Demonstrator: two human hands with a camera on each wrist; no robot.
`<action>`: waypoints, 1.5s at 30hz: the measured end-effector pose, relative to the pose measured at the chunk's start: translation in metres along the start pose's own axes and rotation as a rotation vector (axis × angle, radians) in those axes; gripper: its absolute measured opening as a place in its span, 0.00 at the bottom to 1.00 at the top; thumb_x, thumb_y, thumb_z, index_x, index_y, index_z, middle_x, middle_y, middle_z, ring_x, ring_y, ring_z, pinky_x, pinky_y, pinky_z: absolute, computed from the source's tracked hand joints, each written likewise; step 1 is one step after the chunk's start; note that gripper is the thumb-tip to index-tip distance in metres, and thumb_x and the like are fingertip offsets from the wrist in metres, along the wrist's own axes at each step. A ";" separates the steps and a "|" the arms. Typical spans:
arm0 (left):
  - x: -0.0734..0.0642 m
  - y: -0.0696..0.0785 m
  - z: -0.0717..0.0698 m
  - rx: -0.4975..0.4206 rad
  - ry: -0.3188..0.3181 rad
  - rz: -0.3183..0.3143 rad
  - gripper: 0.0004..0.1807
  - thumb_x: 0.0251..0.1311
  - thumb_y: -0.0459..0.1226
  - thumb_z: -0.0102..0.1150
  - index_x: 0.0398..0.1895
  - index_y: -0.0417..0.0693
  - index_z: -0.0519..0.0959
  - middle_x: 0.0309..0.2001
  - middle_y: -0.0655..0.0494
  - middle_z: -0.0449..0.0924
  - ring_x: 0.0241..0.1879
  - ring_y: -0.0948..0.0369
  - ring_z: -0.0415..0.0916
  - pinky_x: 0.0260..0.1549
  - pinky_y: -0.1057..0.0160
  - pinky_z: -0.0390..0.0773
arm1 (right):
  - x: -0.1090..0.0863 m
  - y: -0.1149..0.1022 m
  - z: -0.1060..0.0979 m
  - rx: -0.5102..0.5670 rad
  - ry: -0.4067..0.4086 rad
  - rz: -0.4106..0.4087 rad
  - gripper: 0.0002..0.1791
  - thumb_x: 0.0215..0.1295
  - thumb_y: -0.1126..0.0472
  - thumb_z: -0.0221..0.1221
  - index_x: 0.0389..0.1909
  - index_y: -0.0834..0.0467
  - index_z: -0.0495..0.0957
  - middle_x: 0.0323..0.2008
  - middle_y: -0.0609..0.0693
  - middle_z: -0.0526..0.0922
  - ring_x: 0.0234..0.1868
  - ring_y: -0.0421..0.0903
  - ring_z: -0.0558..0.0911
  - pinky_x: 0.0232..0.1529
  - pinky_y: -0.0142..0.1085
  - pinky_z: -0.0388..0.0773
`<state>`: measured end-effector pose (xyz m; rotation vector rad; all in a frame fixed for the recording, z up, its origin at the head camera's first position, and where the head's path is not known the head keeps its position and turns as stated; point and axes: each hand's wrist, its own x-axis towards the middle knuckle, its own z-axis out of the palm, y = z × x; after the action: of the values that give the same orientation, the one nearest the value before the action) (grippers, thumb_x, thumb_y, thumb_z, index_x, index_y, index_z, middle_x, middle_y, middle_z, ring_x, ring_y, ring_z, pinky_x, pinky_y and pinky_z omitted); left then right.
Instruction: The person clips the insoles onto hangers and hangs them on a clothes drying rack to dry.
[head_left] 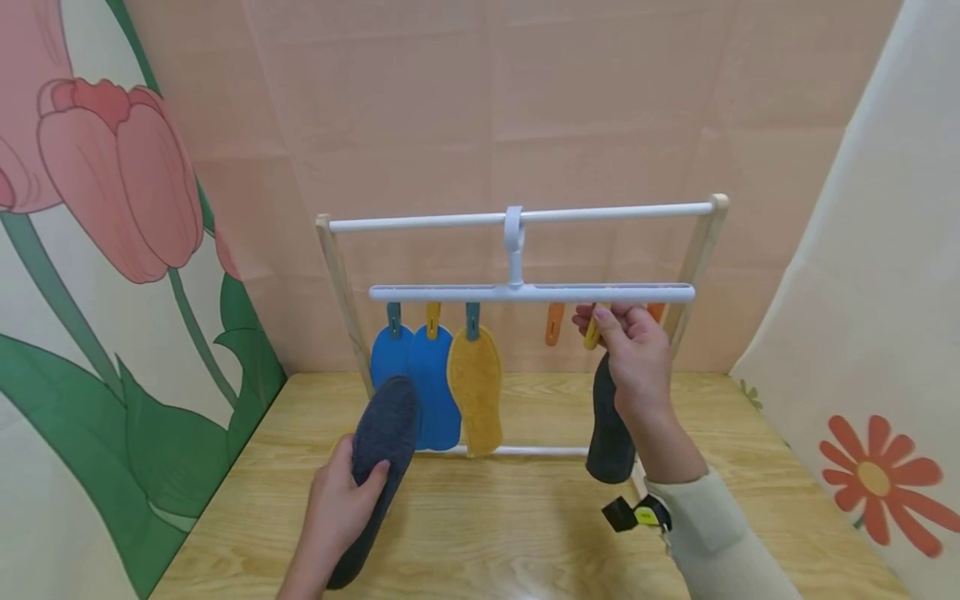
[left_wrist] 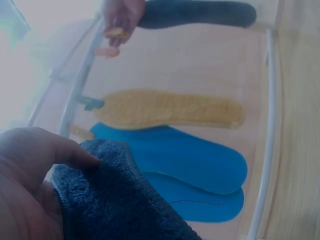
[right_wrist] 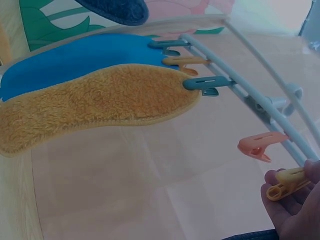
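My left hand grips a dark grey-blue fleecy insole, thumb on its face, tilted in front of the rack. Up at the white clip hanger, my right hand pinches a yellow clothespin between thumb and fingers. Beside it an orange clothespin hangs with nothing in it. A second dark insole hangs behind the right hand; its top is hidden there. To the left, two blue insoles and a tan fleecy insole hang from teal and yellow clothespins.
The hanger hooks over the top bar of a rack with wooden side posts. The rack stands on a wood-grain table. A small dark tag with a yellow-green label is at the right wrist. Patterned cloths surround the table.
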<state>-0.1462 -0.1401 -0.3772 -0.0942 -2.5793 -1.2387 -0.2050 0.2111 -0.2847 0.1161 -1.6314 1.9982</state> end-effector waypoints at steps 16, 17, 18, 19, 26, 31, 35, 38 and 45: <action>0.003 0.021 0.016 -0.076 -0.084 -0.041 0.24 0.66 0.37 0.63 0.63 0.41 0.71 0.60 0.39 0.79 0.60 0.44 0.77 0.57 0.39 0.76 | -0.002 -0.001 0.000 0.006 -0.004 -0.007 0.16 0.71 0.56 0.62 0.51 0.63 0.78 0.43 0.53 0.88 0.45 0.46 0.88 0.51 0.30 0.81; 0.003 0.021 0.017 -0.078 -0.080 -0.036 0.24 0.66 0.37 0.64 0.63 0.41 0.71 0.60 0.39 0.79 0.59 0.44 0.77 0.56 0.39 0.76 | -0.002 -0.001 0.000 0.004 -0.004 -0.003 0.16 0.71 0.55 0.62 0.51 0.63 0.78 0.43 0.53 0.88 0.45 0.45 0.88 0.51 0.30 0.81; 0.003 0.021 0.017 -0.079 -0.078 -0.031 0.25 0.66 0.37 0.64 0.63 0.41 0.71 0.60 0.39 0.79 0.59 0.44 0.78 0.56 0.40 0.77 | -0.002 -0.001 0.000 0.003 -0.002 0.002 0.16 0.71 0.56 0.62 0.51 0.63 0.78 0.43 0.53 0.88 0.45 0.45 0.88 0.51 0.29 0.81; 0.003 0.021 0.018 -0.080 -0.076 -0.025 0.25 0.66 0.37 0.64 0.64 0.41 0.71 0.60 0.40 0.79 0.59 0.44 0.78 0.56 0.40 0.77 | -0.002 -0.001 0.000 0.004 -0.003 0.005 0.16 0.71 0.56 0.62 0.50 0.63 0.78 0.43 0.53 0.88 0.45 0.45 0.88 0.51 0.29 0.81; 0.004 0.023 0.028 -0.101 -0.075 0.007 0.28 0.66 0.39 0.65 0.67 0.41 0.70 0.61 0.40 0.79 0.62 0.45 0.76 0.58 0.40 0.76 | -0.001 0.000 0.000 -0.005 -0.009 0.004 0.17 0.70 0.55 0.62 0.51 0.63 0.78 0.44 0.53 0.88 0.45 0.45 0.88 0.51 0.29 0.81; 0.005 0.028 0.035 -0.130 -0.090 0.057 0.26 0.66 0.39 0.64 0.64 0.41 0.72 0.59 0.41 0.81 0.58 0.45 0.79 0.54 0.42 0.78 | -0.001 0.000 -0.001 0.000 -0.013 0.004 0.18 0.70 0.54 0.62 0.52 0.63 0.78 0.44 0.53 0.88 0.46 0.45 0.88 0.51 0.29 0.81; 0.006 0.032 0.039 -0.162 -0.112 0.096 0.23 0.66 0.39 0.64 0.61 0.42 0.72 0.55 0.43 0.82 0.54 0.47 0.81 0.49 0.45 0.81 | -0.001 0.000 -0.001 -0.002 -0.019 -0.004 0.18 0.70 0.54 0.62 0.52 0.63 0.78 0.44 0.53 0.88 0.46 0.45 0.88 0.52 0.29 0.81; 0.007 0.035 0.043 -0.181 -0.112 0.118 0.22 0.66 0.37 0.64 0.60 0.41 0.73 0.53 0.44 0.83 0.53 0.48 0.81 0.48 0.45 0.81 | -0.001 0.000 -0.001 -0.006 -0.022 -0.011 0.17 0.71 0.54 0.62 0.52 0.62 0.78 0.44 0.53 0.88 0.46 0.45 0.88 0.52 0.29 0.81; 0.007 0.038 0.050 -0.176 -0.115 0.124 0.22 0.65 0.37 0.64 0.60 0.41 0.73 0.53 0.44 0.82 0.52 0.47 0.80 0.49 0.44 0.80 | -0.002 0.001 -0.001 -0.014 -0.023 -0.005 0.18 0.70 0.54 0.62 0.53 0.61 0.78 0.45 0.53 0.88 0.46 0.45 0.88 0.52 0.29 0.81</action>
<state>-0.1575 -0.0779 -0.3761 -0.3654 -2.5095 -1.4495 -0.2031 0.2117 -0.2863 0.1377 -1.6577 1.9882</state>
